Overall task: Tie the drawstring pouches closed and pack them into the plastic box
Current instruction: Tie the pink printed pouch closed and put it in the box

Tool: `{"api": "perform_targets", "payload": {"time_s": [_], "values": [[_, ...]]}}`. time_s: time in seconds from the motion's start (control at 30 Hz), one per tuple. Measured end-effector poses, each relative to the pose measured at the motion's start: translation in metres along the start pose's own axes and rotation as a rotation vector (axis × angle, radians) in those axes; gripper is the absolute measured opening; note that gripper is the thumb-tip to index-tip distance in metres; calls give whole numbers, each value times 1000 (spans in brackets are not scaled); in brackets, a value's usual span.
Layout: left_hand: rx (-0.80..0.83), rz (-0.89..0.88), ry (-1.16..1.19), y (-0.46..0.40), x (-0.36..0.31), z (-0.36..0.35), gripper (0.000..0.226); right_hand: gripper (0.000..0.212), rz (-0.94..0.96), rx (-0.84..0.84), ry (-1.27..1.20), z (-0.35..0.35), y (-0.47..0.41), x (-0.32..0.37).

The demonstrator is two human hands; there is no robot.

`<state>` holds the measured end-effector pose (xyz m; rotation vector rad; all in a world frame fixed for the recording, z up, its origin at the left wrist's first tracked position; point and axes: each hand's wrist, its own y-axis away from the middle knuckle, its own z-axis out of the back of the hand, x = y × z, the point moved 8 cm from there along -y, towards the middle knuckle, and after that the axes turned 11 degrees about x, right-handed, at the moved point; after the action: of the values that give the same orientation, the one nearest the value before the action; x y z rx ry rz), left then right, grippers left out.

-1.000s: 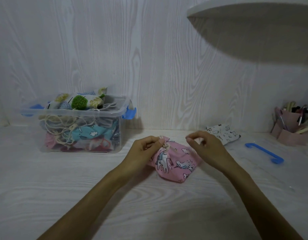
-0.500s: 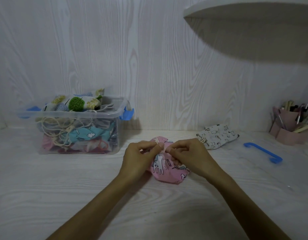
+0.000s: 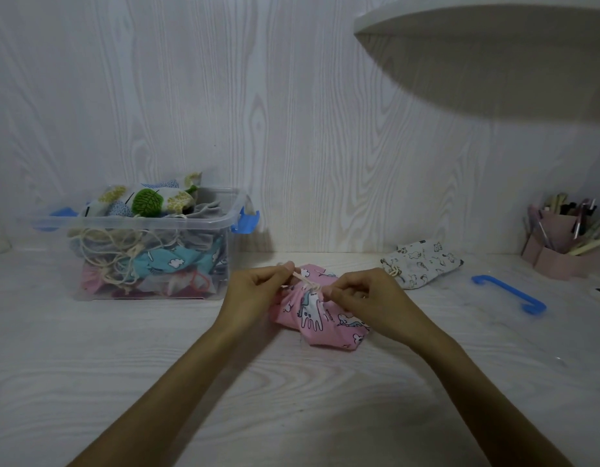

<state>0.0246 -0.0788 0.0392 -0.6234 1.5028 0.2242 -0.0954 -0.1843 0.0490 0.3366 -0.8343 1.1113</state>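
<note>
Pale whitewashed wood-grain wall (image 3: 258, 112) behind, meeting a tabletop (image 3: 89, 365) of the same washed grain. Rounded white shelf (image 3: 477, 21) jutting out at upper right, casting a broad grey shadow (image 3: 510, 85) on the wall beneath. Dim, cool light overall, brighter toward the left of the wall

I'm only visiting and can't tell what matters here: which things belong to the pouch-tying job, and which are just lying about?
Part of the job:
- pink unicorn pouch, its drawstring pinched by left hand and right hand
- white printed pouch
- clear plastic box with packed pouches

Lying about:
- blue plastic handle
- pink pen holder
- white shelf
</note>
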Motion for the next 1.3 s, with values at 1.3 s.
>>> {"api": "perform_targets", "payload": {"time_s": [1.3], "values": [[460, 326, -331, 12, 33, -44, 40, 37, -38, 300, -130, -1, 8, -2]]}}
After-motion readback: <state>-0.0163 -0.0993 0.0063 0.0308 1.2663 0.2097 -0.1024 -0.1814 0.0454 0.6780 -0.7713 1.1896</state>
